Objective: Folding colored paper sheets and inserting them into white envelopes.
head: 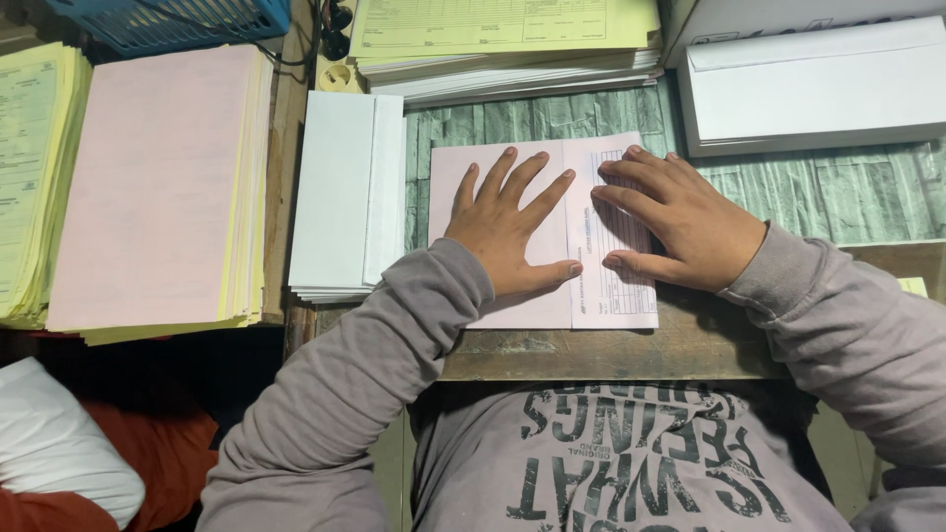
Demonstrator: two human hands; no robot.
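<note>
Grey sleeves at the near edge, both reaching onto a worn wooden desk; pink paper form lying flat near the front edge, a flap already folded over from the right, its crease running just left of centre-right; printed side showing on that flap. Left hand pressed palm-down on the plain pink part, fingers spread apart, thumb reaching to the fold line; right hand flat on the folded flap, fingers loosely apart and pointing left, pinning it; neither hand gripping anything. By the look of it, one fold made and being flattened; any further fold not yet done, envelope not yet touched.

Just left of the sheet, a stack of white envelopes, close but apart; narrow bare strip between. Further left, well apart, a thick pink and yellow paper pile. Bare green patterned surface open to the right. At the far edge, a yellow-topped stack of forms and a box of white envelopes, hemming the back.
</note>
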